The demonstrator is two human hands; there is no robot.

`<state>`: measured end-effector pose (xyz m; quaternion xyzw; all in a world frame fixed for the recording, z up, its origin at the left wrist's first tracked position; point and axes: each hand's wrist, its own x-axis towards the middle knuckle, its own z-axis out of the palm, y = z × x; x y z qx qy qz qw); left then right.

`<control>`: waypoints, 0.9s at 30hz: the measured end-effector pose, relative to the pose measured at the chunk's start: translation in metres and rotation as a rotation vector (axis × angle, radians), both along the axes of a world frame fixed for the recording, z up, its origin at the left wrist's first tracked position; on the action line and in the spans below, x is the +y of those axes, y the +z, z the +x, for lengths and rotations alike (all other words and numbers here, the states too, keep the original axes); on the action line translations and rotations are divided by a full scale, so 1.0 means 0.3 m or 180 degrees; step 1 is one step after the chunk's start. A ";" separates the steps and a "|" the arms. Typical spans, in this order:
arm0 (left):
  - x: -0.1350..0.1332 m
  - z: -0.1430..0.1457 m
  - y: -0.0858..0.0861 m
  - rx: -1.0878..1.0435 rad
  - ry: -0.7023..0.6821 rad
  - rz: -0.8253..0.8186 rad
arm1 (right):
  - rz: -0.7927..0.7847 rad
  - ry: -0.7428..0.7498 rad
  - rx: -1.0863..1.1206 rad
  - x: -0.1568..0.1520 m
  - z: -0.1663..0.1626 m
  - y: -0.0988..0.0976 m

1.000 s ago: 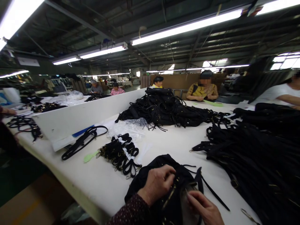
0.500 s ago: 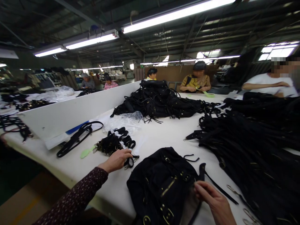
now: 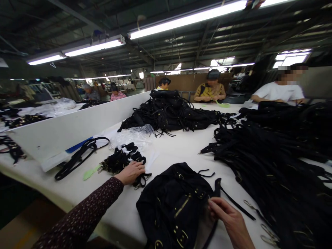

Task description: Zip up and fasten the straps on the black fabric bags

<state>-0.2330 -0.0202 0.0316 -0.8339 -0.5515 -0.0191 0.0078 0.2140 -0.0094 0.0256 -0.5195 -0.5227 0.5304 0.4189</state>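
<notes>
A black bag (image 3: 173, 204) with brass buckles lies on the white table (image 3: 181, 148) right in front of me. My right hand (image 3: 228, 221) pinches the bag's right edge near a black strap (image 3: 233, 204). Stretched out to the left, my left hand (image 3: 131, 172) rests on a bundle of short black straps with brass clips (image 3: 121, 160); its fingers close over the bundle's near end.
A long black strap (image 3: 77, 157) and a green tag (image 3: 89, 172) lie left of the bundle. Clear plastic (image 3: 132, 136), a heap of black bags (image 3: 171, 112) and a big pile of black straps (image 3: 272, 159) cover the table. Several people sit at the far end. A white divider (image 3: 77, 124) runs on the left.
My left hand left the bag and reached left onto the strap bundle, where it now rests. My right hand stayed at the bag's right edge. The view shifted slightly right.
</notes>
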 end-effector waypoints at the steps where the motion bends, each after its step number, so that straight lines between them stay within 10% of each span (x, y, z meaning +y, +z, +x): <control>1: 0.004 0.004 0.003 0.0007 -0.0052 0.0013 | 0.0004 -0.0005 0.0027 -0.003 0.001 0.000; 9: 0.045 0.090 0.187 -0.0371 0.0475 0.0415 | 0.0058 0.0051 0.0231 -0.005 0.007 -0.012; 15: 0.006 0.413 0.391 -0.1042 0.0366 -0.0317 | 0.0021 0.0023 0.0423 -0.008 0.001 -0.033; 21: -0.067 0.740 0.179 -0.1228 -0.0165 -0.0827 | 0.0094 -0.0033 0.0555 -0.033 0.005 -0.041; 27: -0.098 0.810 -0.004 -0.1505 -0.0022 -0.0466 | 0.0164 -0.0289 0.0453 -0.047 0.012 -0.059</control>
